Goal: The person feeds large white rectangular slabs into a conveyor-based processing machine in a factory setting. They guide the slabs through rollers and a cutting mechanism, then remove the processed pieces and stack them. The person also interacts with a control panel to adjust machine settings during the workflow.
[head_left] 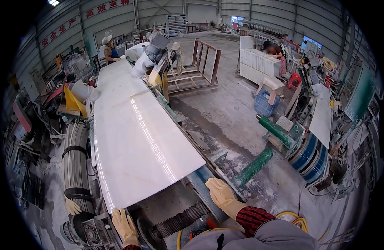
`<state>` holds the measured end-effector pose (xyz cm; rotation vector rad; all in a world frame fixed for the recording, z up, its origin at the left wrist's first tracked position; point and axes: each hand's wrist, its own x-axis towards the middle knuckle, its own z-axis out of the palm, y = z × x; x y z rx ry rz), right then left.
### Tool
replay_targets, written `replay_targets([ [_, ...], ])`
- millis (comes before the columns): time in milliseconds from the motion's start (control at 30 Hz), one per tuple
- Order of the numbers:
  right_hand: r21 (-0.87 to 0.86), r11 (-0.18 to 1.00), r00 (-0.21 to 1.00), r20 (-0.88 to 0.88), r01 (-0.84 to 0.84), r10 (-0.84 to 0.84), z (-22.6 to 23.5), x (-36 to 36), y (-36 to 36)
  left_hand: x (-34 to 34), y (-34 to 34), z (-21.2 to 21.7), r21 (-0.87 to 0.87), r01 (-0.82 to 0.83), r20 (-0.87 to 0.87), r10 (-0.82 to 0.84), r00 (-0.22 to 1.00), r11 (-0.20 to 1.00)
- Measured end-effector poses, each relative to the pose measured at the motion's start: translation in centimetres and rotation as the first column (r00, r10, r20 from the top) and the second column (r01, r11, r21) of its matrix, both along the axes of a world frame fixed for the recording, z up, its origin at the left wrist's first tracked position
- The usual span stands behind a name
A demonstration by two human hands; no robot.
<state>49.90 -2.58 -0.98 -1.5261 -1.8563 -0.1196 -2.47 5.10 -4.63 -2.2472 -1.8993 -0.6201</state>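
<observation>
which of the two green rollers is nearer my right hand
The lower green roller, just beyond the right hand; the upper green roller lies farther off.

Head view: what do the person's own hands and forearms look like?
The left hand and right hand wear pale-yellow, smooth, rubber-like gloves with separate fingers; I can make out no markings. A red-and-black checked fabric cuff shows at the right wrist, then a grey fabric sleeve. Only a sliver of similar checked cuff shows on the left.

left hand (124, 227): gloved, fingers forward | right hand (222, 195): gloved, palm down, fingers extended
</observation>
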Motion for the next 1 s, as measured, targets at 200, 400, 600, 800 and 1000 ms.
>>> replay_targets([
  [200, -0.021, 0.999, 0.999, -0.024, -0.023, 0.023, -0.2, 0.1, -0.3, -0.5, -0.3, -0.7, -0.027, -0.013, 0.006, 0.013, 1.000, 1.000],
  [400, 0.009, 1.000, 0.999, -0.012, -0.030, 0.030, -0.7, 0.3, -0.6, -0.3, -0.5, -0.7, -0.057, -0.024, 0.016, 0.025, 1.000, 0.998],
  [600, -0.017, 1.000, 1.000, -0.020, -0.017, 0.017, 0.3, 0.0, -0.8, -0.6, -0.7, -1.1, 0.015, 0.012, -0.015, -0.011, 1.000, 1.000],
  [800, -0.041, 0.999, 0.999, -0.026, -0.030, 0.029, 0.4, 0.2, -1.3, -0.2, -0.9, -0.8, 0.001, -0.004, -0.012, 0.004, 1.000, 1.000],
  [1000, -0.021, 1.000, 1.000, -0.024, -0.005, 0.005, -0.1, 0.0, -1.3, -0.1, -1.4, -0.4, -0.002, -0.009, -0.008, 0.009, 1.000, 1.000],
])
